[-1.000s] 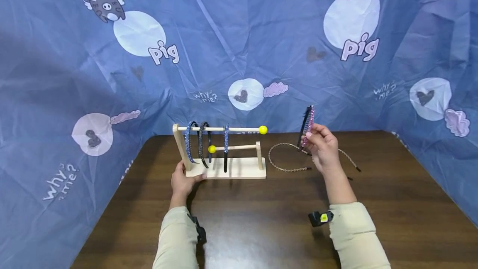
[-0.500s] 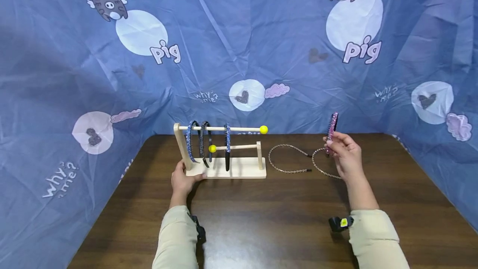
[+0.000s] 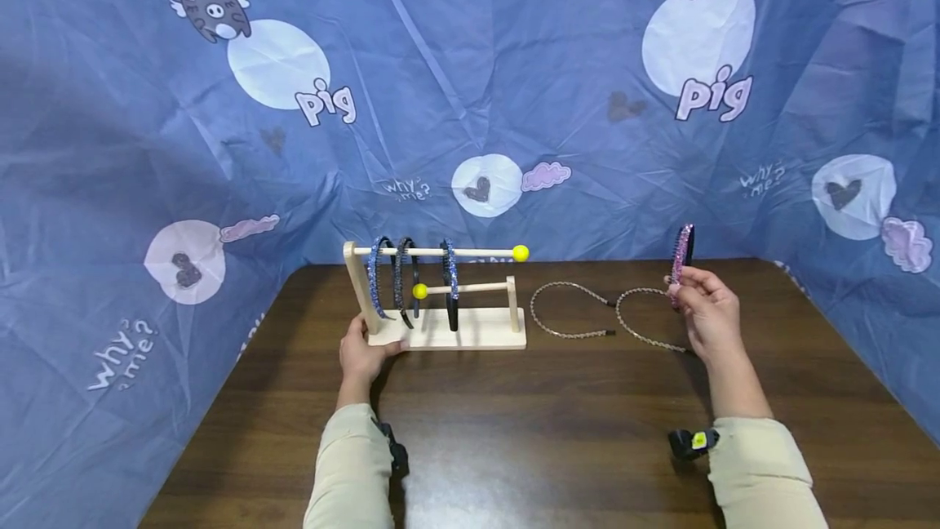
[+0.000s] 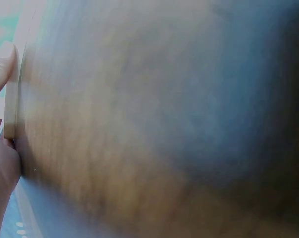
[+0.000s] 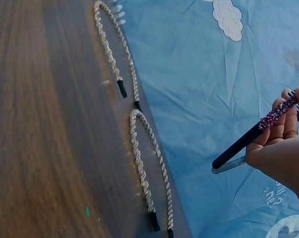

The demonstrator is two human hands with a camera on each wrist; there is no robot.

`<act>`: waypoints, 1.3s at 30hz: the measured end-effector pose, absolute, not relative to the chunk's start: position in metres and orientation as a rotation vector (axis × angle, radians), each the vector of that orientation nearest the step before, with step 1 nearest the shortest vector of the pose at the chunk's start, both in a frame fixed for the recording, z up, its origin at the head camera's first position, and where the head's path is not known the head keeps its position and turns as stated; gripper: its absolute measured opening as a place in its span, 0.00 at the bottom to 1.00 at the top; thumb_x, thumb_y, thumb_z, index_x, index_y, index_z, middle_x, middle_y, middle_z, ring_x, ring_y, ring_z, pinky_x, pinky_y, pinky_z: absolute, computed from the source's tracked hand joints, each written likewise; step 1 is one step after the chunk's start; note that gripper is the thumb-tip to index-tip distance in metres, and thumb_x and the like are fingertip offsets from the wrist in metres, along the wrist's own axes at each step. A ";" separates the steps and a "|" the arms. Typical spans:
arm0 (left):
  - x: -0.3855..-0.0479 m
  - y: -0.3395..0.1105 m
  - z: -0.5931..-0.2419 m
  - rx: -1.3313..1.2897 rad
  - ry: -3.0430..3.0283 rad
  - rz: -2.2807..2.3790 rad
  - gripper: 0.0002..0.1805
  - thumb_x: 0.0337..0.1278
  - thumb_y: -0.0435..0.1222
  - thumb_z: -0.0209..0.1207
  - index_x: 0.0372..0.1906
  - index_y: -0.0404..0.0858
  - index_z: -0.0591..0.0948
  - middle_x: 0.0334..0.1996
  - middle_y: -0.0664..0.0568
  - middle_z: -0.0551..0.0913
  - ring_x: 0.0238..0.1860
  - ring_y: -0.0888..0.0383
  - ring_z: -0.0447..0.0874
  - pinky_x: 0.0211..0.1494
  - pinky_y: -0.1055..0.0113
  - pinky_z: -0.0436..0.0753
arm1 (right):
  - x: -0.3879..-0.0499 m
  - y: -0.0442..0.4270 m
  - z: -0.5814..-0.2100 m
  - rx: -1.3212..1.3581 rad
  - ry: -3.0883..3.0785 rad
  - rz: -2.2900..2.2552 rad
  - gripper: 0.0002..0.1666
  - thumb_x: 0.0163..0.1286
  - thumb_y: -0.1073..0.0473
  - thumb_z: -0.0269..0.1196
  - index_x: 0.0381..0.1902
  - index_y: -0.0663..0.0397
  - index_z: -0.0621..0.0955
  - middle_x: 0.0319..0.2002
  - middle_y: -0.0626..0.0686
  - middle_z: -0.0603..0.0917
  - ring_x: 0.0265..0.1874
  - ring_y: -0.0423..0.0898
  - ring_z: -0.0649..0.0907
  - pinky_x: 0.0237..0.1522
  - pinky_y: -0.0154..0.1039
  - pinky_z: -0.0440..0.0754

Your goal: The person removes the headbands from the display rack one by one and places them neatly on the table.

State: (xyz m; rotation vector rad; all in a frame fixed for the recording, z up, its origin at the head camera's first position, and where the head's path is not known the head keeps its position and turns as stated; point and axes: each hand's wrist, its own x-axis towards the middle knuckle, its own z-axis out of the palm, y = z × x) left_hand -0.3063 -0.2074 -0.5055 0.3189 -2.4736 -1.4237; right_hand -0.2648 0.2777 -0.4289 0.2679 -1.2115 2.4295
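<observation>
1. The right hand (image 3: pixel 711 321) pinches the pink headband (image 3: pixel 681 255) between thumb and fingers, at the lower part of its glittering side. The band stands nearly upright in the air, above the far right part of the table (image 3: pixel 551 439), well apart from the stand.
2. I judge this headband to be light and springy, probably plastic. The rough glitter should give good friction; the plain black end looks smoother, so more slippery. The glittering side seems a good place to hold. If it is spread too wide, it could crack.
3. The left hand (image 3: pixel 360 356) grips the left end of the wooden stand (image 3: pixel 473 340), with its thumb along the front edge of the base.
4. On the stand's upper bar hang a blue headband (image 3: pixel 373 276), a black headband (image 3: pixel 399 276) and, farther right, another blue headband (image 3: pixel 452 268).
5. Two braided headbands (image 5: pixel 140 168) lie on the table, right of the stand.
6. Behind is a blue printed cloth (image 3: pixel 411 64).
</observation>
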 end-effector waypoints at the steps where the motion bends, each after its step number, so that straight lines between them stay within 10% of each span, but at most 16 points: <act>1: -0.306 -0.207 -0.505 0.323 -2.475 -1.425 0.47 0.25 0.33 0.77 0.61 0.33 0.68 0.55 0.38 0.74 0.56 0.44 0.69 0.60 0.55 0.63 | -0.264 0.279 -0.430 0.257 -1.214 2.430 0.22 0.56 0.87 0.47 0.34 0.65 0.82 0.29 0.57 0.85 0.27 0.44 0.82 0.25 0.30 0.77; 39: -0.305 -0.207 -0.503 0.358 -2.496 -1.428 0.48 0.27 0.35 0.77 0.63 0.35 0.67 0.57 0.39 0.73 0.57 0.44 0.66 0.62 0.54 0.59 | -0.243 0.348 -0.446 -0.272 -1.318 2.123 0.17 0.54 0.82 0.57 0.32 0.61 0.87 0.22 0.48 0.84 0.18 0.36 0.76 0.17 0.25 0.70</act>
